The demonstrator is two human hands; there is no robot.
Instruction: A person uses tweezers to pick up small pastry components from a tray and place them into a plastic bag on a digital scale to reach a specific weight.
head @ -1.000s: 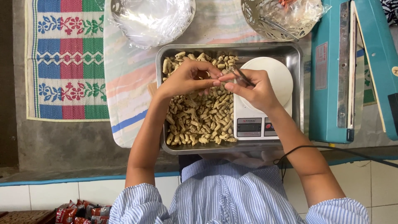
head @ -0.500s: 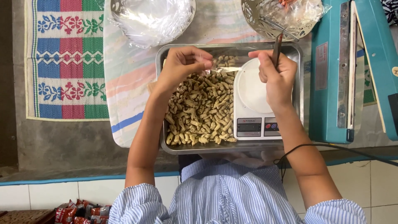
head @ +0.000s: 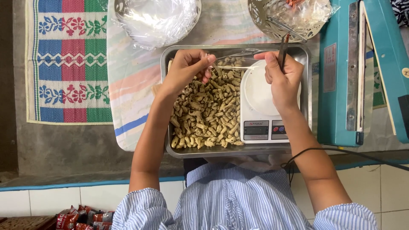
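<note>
Pinched between both hands: clear plastic bag (head: 233, 55), stretched flat over far end of metal tray (head: 305, 85). Left hand (head: 187, 68) fingers closed on bag's left edge, above heap of tan snack pieces (head: 204, 113). Right hand (head: 281, 79) closed on right edge, also gripping dark thin tool (head: 282, 50), over white kitchen scale (head: 260, 106). Woven mat (head: 68, 59) far left, foil-lined bowl (head: 156, 19) beyond tray, perforated basket (head: 283, 19) just past right hand, teal heat sealer (head: 362, 72) crowding right side. Little open room between tray and sealer.
</note>
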